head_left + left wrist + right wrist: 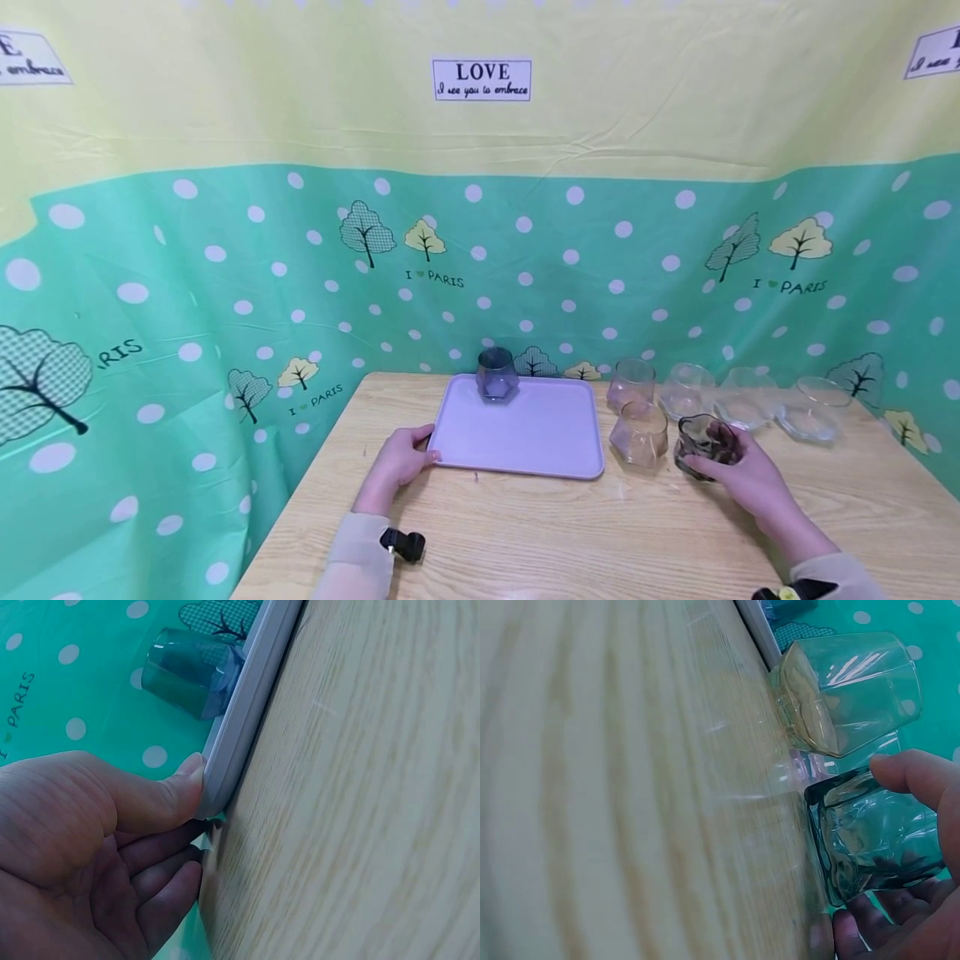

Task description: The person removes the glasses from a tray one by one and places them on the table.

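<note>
— What are the hands doing from where you stand?

— The right hand (753, 481) has its fingers (911, 776) curled round a dark smoky glass (705, 446) that stands on the wooden worktop (570, 533). The thumb lies over the side of the glass, and the other fingertips come round from beneath in the right wrist view.

— And the left?

— The left hand (401, 462) sits at the near left corner of the lilac tray (525, 437). Its thumb (176, 791) presses on the tray's rim and the other fingers lie loosely bent below the edge, against the worktop.

— Anything on that tray?

— One blue-grey glass (497, 374), at the far edge, well apart from the left fingers.

— What lies around the right fingers?

— An amber glass (640, 433) stands just beside them, between the dark glass and the tray. Beyond it is a pink glass (632, 383), and farther off a row of clear glasses (690, 390), all upright as far as I can see.

— And behind?

— A green dotted cloth (225, 275) with trees on it hangs round the worktop.
</note>
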A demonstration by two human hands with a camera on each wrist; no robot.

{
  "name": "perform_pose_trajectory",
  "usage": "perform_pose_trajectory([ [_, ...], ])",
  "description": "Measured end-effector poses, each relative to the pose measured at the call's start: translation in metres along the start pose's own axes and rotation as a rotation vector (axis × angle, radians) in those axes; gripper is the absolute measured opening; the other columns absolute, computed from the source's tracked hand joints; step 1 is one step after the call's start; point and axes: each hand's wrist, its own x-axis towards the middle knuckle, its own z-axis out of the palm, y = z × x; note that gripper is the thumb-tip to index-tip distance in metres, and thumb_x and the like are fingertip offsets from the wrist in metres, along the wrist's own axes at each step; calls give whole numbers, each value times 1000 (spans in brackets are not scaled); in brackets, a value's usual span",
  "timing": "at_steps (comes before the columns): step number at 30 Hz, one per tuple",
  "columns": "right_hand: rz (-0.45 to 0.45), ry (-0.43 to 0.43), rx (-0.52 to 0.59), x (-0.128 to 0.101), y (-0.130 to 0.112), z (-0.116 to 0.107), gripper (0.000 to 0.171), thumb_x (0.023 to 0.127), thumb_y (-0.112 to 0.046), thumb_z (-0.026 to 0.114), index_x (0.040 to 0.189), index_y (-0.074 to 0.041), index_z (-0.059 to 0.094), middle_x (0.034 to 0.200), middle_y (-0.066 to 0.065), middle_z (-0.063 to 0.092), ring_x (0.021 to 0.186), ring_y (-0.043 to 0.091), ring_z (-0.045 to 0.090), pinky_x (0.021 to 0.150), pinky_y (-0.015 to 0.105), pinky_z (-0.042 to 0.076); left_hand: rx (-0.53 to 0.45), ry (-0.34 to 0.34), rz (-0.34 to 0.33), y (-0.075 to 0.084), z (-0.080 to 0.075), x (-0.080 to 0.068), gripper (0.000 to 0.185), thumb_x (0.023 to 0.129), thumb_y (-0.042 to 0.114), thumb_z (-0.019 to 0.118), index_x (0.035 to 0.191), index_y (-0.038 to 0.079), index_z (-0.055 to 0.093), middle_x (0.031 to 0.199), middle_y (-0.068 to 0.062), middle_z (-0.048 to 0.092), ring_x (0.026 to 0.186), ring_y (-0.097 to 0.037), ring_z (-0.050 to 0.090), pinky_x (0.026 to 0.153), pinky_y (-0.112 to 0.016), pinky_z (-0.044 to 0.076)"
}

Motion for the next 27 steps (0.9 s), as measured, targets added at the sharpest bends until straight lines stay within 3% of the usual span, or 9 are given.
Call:
perform_pose_trajectory([
  [9, -13, -9, -5, -1, -2, -1, 113, 84, -47, 77, 157, 3, 7, 153, 38, 22, 135, 58, 25, 109, 71, 23, -2, 1, 7, -1, 0, 0, 54, 87, 10, 76, 138, 3, 58, 140, -20, 56, 136, -39, 43, 114, -52, 34],
  [14, -19, -20, -9, -2, -3, -3, 119, 84, -46, 78, 159, -8, -6, 153, 42, 17, 135, 61, 23, 106, 74, 22, 2, 0, 1, 0, 0, 0, 54, 88, 11, 76, 139, 4, 58, 141, -19, 55, 137, -38, 43, 114, -52, 34],
  [19, -50, -12, 29, -3, -3, -7, 119, 85, -42, 78, 159, -13, -10, 155, 40, 9, 138, 60, 18, 107, 75, 18, 19, 0, 9, 0, 0, 0, 54, 88, 12, 76, 138, 4, 58, 141, -19, 56, 136, -39, 43, 113, -53, 34],
  [23, -85, 37, 31, -6, -10, -10, 117, 85, -45, 77, 159, -16, -10, 159, 35, 7, 138, 62, 17, 104, 78, 20, 11, 1, 3, 0, 0, 0, 54, 88, 12, 76, 138, 4, 58, 141, -19, 56, 136, -39, 43, 113, -53, 34],
  [27, -144, 141, 42, -12, -26, -9, 112, 87, -45, 75, 160, -21, -6, 164, 24, 4, 133, 64, 22, 100, 78, 26, -3, 3, -14, 0, -1, -1, 54, 88, 12, 75, 139, 5, 58, 142, -19, 55, 137, -39, 42, 114, -54, 33],
])
